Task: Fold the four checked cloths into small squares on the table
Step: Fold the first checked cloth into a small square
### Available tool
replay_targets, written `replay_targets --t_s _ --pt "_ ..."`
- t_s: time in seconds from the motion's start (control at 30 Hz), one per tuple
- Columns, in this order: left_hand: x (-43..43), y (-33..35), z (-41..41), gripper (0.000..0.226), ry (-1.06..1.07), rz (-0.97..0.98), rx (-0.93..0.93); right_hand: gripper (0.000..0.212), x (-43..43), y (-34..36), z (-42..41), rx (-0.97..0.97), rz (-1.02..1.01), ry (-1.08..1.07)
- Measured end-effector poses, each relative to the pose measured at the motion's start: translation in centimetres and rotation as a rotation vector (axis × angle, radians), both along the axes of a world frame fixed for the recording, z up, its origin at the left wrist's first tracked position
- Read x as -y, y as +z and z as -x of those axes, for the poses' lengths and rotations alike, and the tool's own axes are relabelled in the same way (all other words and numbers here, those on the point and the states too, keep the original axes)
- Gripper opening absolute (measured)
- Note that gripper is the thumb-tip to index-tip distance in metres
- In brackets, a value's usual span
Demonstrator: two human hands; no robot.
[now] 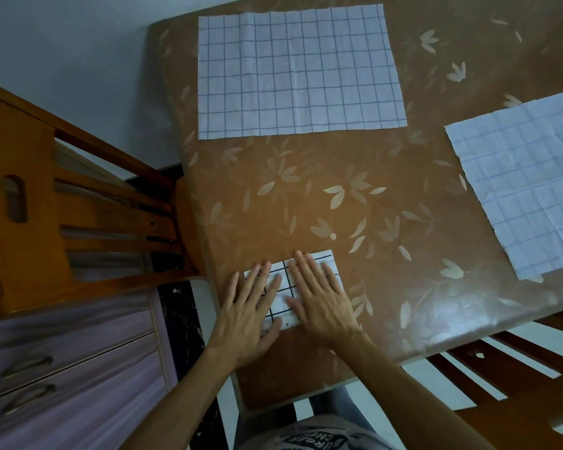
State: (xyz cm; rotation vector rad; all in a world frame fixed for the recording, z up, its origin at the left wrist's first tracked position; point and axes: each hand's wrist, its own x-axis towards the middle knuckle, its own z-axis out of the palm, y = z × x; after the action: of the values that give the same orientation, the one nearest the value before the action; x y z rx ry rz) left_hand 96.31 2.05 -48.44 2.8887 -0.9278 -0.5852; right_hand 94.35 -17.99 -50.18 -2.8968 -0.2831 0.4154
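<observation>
— While both palms lie down on the table (338, 196), how is the left hand set?
— The left hand (251, 306) is flat, palm down, fingers straight and slightly spread. It presses the left part of the folded checked cloth (281, 302) and grips nothing; its forearm comes in from the bottom edge.
— And the right hand?
— The right hand (322, 297) is much the same: flat, fingers straight and closer together, pressing the cloth's right part, nothing clasped. That cloth is a small white rectangle with dark lines, near the table's near edge.
— The other cloths?
— One open cloth (301, 71) lies flat at the far side. A second open cloth (527, 190) lies at the right edge, creased. Both are well apart from the hands.
— Anything to read?
— There is dark lettering on the shirt (316, 440) at the bottom, upside down and too blurred to read
</observation>
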Motion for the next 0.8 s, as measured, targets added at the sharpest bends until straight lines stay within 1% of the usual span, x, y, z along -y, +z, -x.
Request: replay_targets --t_s 0.1,0.17,0.27,0.33,0.47,0.53,0.6,0.67,0.73,0.8 --pt "-0.7 0.3 0.4 0.079 0.024 -0.012 -0.007 0.072 2.4 0.2 0.3 0.01 0.058 -0.065" --pt "-1.2 0.6 0.7 0.082 0.036 -0.024 -0.032 0.075 3.4 0.4 0.5 -0.004 0.051 -0.103" --pt "-1.2 1.2 1.0 0.081 0.039 -0.013 -0.038 0.076 3.7 0.4 0.7 -0.019 0.047 -0.102" --pt "-0.5 2.0 0.7 0.072 0.074 0.028 -0.028 0.076 3.6 0.4 0.6 -0.024 0.055 -0.092" --pt "3.0 3.5 -3.0 0.037 0.155 0.188 0.046 0.076 3.6 0.4 0.4 -0.025 0.063 -0.071" --pt "5.1 4.2 -5.2 0.029 0.151 0.194 -0.017 0.076 3.7 0.5 0.3 -0.016 0.072 -0.058" --pt "6.9 4.7 -6.8 0.034 0.142 0.149 -0.123 0.076 3.7 0.7 0.2 0.003 0.058 -0.046" --pt "8.2 5.3 -7.8 0.036 0.183 0.096 -0.22 0.076 3.8 1.1 0.2 0.02 0.036 -0.055" --pt "8.7 5.8 -8.4 0.028 0.272 0.075 -0.332 0.079 3.9 1.7 0.5 0.047 0.003 -0.118" --pt "8.5 5.8 -8.7 0.017 0.38 0.121 -0.463 0.082 4.2 2.4 0.8 0.043 -0.095 -0.249"
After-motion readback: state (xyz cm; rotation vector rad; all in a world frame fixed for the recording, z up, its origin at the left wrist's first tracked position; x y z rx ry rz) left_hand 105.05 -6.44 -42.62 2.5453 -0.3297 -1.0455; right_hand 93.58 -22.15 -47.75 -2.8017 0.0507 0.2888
